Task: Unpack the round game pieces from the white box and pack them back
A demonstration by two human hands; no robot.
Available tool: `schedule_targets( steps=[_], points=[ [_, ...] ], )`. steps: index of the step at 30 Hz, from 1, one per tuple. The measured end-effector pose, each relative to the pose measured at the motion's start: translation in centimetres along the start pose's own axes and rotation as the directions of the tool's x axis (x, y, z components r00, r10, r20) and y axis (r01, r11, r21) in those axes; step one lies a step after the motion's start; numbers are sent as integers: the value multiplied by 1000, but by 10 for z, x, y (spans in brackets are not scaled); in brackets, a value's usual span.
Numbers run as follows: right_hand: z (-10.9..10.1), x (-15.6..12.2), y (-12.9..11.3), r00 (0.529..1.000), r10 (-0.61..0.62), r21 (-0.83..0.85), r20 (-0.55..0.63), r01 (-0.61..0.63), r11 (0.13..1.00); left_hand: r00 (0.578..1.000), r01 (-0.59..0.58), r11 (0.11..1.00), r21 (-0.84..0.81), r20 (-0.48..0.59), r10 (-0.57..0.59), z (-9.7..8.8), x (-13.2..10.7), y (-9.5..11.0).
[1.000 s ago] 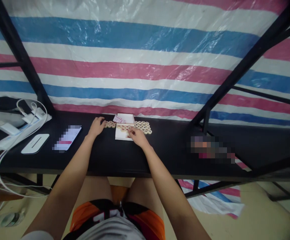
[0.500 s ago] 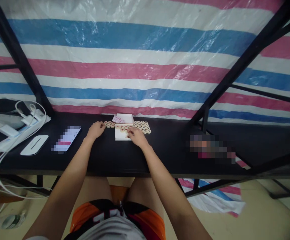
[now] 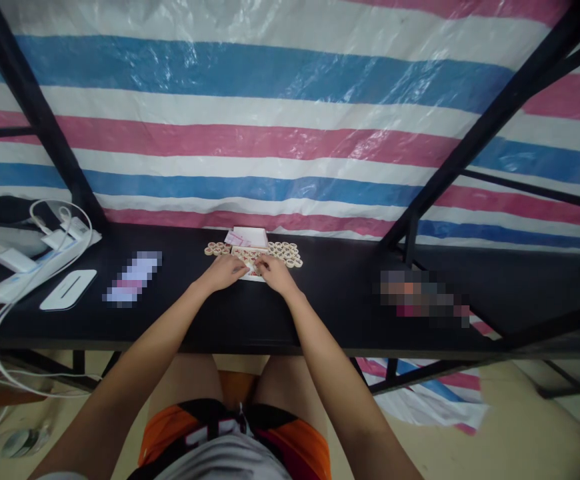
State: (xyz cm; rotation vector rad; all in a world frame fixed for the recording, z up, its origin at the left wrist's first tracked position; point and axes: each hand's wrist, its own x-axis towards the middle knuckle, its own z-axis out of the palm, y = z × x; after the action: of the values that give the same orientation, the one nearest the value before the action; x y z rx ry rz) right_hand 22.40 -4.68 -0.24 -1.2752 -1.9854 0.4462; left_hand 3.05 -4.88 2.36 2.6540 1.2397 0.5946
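A shallow white box (image 3: 256,278) lies on the black table with round xiangqi pieces (image 3: 248,253) set inside it. My left hand (image 3: 226,271) is over the box's left side, fingers curled and pinched together; what they hold, if anything, is hidden. Over the right side, my right hand (image 3: 273,273) has its thumb and fingertips closed down at the pieces, and I cannot make out what is in them. Loose pale pieces (image 3: 285,253) lie in a group right of the box. A smaller group of pieces (image 3: 216,249) is on the left.
Behind the box is an open white lid (image 3: 256,236) with pink-printed paper (image 3: 237,238) on it. A phone (image 3: 134,279), a white flat device (image 3: 69,291) and a power strip with cables (image 3: 45,260) are on the left. A blurred item (image 3: 420,297) lies right. Black frame bars flank the table (image 3: 250,320).
My left hand has moved right, from beside the left group of pieces to over the box. My right hand has stayed almost in place over the box.
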Motion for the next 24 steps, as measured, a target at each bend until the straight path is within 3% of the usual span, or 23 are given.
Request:
schedule_targets(
  steps=[3, 13, 24],
  points=[
    [0, 0, 0, 1000, -1, 5, -2, 1, 1000, 999, -39, 997, 60, 14, 38, 0, -1, 6],
    [-1, 0, -1, 1000, -6, 12, -4, 6, 1000, 988, -145, 989, 15, 60, 144, 5, -2, 13],
    [0, 1, -1, 1000, -24, 4, 5, 24, 1000, 990, -132, 935, -328, -1, 140, 15, -1, 4]
  ],
)
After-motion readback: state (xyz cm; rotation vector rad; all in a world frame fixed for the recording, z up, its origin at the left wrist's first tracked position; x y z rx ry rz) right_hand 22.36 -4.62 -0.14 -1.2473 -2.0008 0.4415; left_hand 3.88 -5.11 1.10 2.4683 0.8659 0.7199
